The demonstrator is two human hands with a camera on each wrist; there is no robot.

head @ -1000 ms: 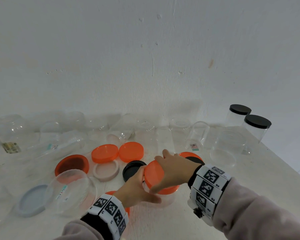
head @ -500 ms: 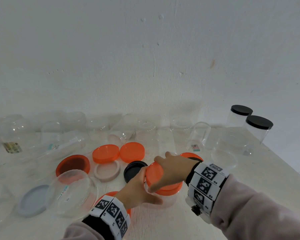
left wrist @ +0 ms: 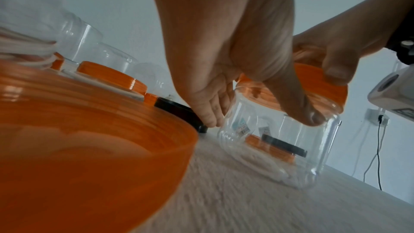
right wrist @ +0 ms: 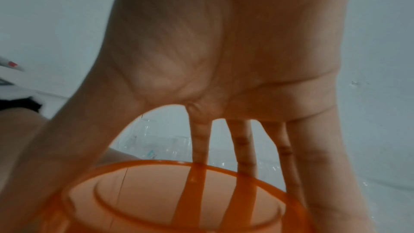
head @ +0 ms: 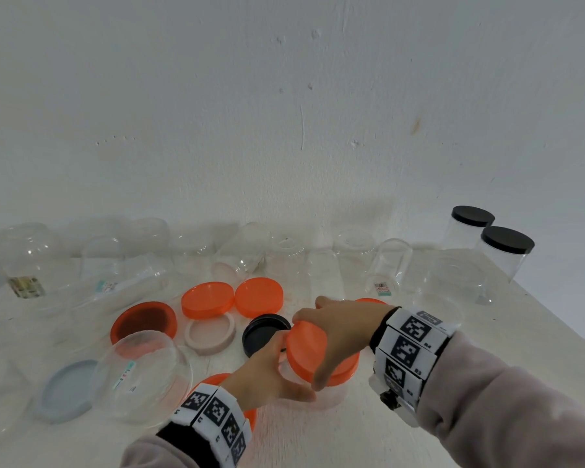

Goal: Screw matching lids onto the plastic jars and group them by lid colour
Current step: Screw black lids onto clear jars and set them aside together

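Jar: a small clear jar (left wrist: 277, 148) stands on the white table (head: 419, 332) near the middle, close to the person, with an orange lid (head: 313, 349) on its mouth
Right hand: the right hand (head: 343, 327) lies over the lid from the right, fingers spread and curled down round its rim, thumb on the near edge, gripping it
Left hand: the left hand (head: 267, 373) wraps the jar's body from the left, thumb across the near side, fingers behind
Loose lids: a black lid (head: 262, 332) lies just left of the jar; farther left a pale pink ring lid (head: 210, 336), two orange lids (head: 206, 298) beyond it, a dark orange lid (head: 144, 320) and a grey lid (head: 65, 390); another orange lid (left wrist: 67, 148) sits under the left wrist
Empty jars: a row of clear open jars (head: 284, 258) stands along the far wall, some lying on their sides
Finished jars: two jars with black lids (head: 507, 239) stand together at the far right corner
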